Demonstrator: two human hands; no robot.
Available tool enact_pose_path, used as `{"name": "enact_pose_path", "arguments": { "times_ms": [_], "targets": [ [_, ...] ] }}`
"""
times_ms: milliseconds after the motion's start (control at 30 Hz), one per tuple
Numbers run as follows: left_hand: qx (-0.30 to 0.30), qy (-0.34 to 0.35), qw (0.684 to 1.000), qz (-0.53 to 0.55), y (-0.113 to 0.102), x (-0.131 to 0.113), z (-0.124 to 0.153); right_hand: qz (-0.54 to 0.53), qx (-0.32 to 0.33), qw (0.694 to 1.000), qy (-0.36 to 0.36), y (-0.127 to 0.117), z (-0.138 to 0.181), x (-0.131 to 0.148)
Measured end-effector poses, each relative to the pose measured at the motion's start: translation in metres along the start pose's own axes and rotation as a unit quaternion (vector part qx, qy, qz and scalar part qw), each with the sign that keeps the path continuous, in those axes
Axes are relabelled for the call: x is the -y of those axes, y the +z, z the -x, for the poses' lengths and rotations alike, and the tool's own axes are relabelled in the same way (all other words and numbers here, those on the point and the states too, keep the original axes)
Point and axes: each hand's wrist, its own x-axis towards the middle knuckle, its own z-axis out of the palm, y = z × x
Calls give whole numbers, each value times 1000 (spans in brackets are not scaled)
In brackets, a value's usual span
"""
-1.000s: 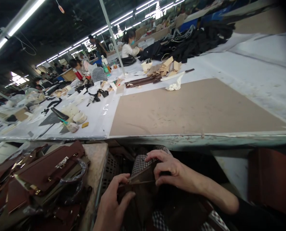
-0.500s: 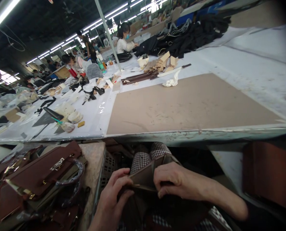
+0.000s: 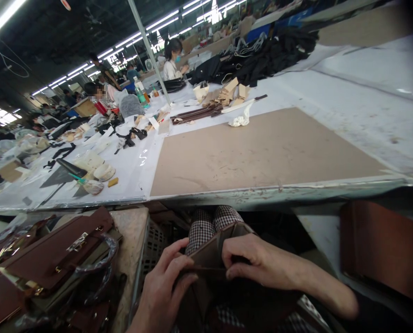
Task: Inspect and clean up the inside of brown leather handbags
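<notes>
A dark brown bag (image 3: 206, 252) lies in my lap over checked cloth, its mouth spread toward me. My left hand (image 3: 165, 282) pinches the bag's near edge between thumb and fingers. On the right side of the same edge, my right hand (image 3: 248, 259) is closed with curled fingers, the thumb under the rim. The bag's lower part is in shadow and hard to make out. To the left, several finished brown handbags (image 3: 53, 249) with metal clasps and plastic-wrapped handles are piled on a board.
The worktable (image 3: 144, 171) carries a beige sheet (image 3: 262, 152), a crumpled white cloth (image 3: 240, 118), brown strips (image 3: 196, 113) and a round tub (image 3: 104, 172). A reddish-brown panel (image 3: 383, 245) stands at the right. A plastic crate (image 3: 153, 245) is beside my legs. Co-workers sit farther back.
The view has shifted slightly, so the table's things appear a little farther left. Both hands keep their hold on the bag's edge with barely any movement.
</notes>
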Motion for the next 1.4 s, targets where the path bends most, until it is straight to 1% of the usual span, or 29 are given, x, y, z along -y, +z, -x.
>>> {"name": "enact_pose_path", "arguments": {
  "times_ms": [133,233,333,400,467,567,667,800,900,1000,1100,1233,1367,1400],
  "targets": [
    [7,-6,1000,-5,-1,-2,-1,-11,-27,999,12,-1,0,0],
    [3,-11,1000,3,0,-5,1,-24,-60,997,37,-1,-3,0],
    [-20,-34,999,6,4,-8,2,-18,-94,993,74,2,-8,0],
    [-44,-54,998,-2,8,-9,3,8,-107,991,79,4,-13,-1],
    [-62,-73,995,-14,13,-8,4,32,-109,991,63,6,-17,-4],
    [-86,-105,991,-21,18,-5,7,33,-97,994,37,7,-20,-7],
    [-97,-129,987,-9,20,-2,9,52,-88,994,29,7,-22,-8],
    [-99,-140,985,23,20,-3,6,135,-87,986,35,8,-27,-7],
    [-100,-154,982,44,20,-4,4,221,-92,970,40,10,-31,-5],
    [-103,-167,979,57,20,-4,4,271,-105,956,38,12,-35,-4],
    [-106,-164,979,56,22,-4,4,282,-114,952,40,12,-38,-3],
    [-128,-148,980,33,29,-2,3,286,-107,952,23,9,-43,1],
    [-149,-146,978,13,35,2,2,249,-128,960,9,7,-47,0],
    [-149,-146,978,13,36,3,2,235,-125,964,13,7,-48,-1]
  ]
}}
